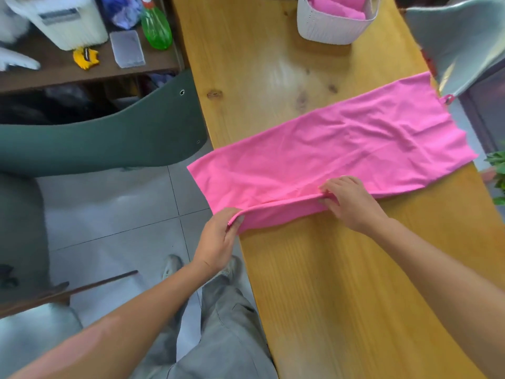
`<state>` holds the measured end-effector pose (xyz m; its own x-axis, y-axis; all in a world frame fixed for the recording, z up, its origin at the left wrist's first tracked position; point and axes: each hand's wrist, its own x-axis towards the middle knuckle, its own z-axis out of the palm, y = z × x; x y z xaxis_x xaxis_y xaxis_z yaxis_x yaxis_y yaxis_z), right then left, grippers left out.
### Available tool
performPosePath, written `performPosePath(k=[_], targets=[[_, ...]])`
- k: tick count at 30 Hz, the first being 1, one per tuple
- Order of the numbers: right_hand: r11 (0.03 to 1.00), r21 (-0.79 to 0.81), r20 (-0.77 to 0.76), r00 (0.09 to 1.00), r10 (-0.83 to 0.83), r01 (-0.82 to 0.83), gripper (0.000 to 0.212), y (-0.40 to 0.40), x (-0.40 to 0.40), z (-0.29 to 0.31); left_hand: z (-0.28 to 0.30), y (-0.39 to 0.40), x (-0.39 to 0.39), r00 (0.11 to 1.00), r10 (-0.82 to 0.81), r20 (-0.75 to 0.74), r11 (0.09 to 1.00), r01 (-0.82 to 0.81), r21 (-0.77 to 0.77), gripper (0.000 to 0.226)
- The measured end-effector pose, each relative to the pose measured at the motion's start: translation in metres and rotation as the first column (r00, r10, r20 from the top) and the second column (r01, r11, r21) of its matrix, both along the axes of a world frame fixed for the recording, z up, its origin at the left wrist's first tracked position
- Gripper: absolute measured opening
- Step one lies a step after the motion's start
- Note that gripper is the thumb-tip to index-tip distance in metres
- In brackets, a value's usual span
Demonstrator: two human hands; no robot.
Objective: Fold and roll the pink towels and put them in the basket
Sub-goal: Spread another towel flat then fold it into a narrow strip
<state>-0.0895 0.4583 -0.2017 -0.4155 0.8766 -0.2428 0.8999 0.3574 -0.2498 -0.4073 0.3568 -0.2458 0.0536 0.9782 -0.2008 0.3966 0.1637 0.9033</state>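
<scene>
A pink towel [341,143] lies spread across the wooden table [341,283], its left end hanging past the table's edge. My left hand [218,236] pinches the towel's near left corner, lifted a little off the table. My right hand [348,199] pinches the near edge further right, where a narrow strip is turned over. At the table's far end stands a white basket [333,26] with pink towels [341,6] inside it.
A grey-blue cloth [459,42] hangs at the far right beside the towel's end. Left of the table are a green chair back [103,140], tiled floor and a dark side table with a green bottle [156,28] and clutter.
</scene>
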Motion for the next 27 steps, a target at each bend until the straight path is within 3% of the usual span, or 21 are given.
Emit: performPosePath(k=[3, 7, 15, 18, 21, 27], targets=[[0.998, 0.001, -0.02, 0.998, 0.059, -0.059, 0.016, 0.025, 0.0, 0.001, -0.001, 0.003, 0.005, 0.976, 0.217, -0.017, 0.976, -0.218, -0.028, 0.026], [0.987, -0.12, 0.038, 0.993, 0.109, -0.104, 0.02, 0.054, -0.011, -0.002, 0.003, 0.019, 0.013, 0.921, 0.383, -0.067, 0.919, -0.388, -0.074, 0.037], [0.986, -0.11, 0.09, 0.987, 0.134, -0.124, 0.027, 0.108, -0.035, -0.014, -0.002, 0.055, 0.009, 0.818, 0.547, -0.176, 0.813, -0.57, -0.123, 0.039], [0.984, -0.098, 0.026, 0.988, 0.15, -0.146, 0.025, 0.116, -0.042, -0.016, -0.005, 0.061, 0.003, 0.804, 0.571, -0.164, 0.811, -0.584, -0.043, 0.022], [0.987, -0.071, 0.018, 0.989, 0.148, -0.146, 0.022, 0.119, -0.045, -0.019, -0.014, 0.065, -0.004, 0.8, 0.565, -0.201, 0.822, -0.568, 0.047, 0.024], [0.973, 0.06, 0.13, 0.968, 0.214, -0.223, 0.028, 0.14, -0.056, -0.021, -0.021, 0.081, -0.008, 0.758, 0.634, -0.156, 0.761, -0.647, -0.05, 0.028]])
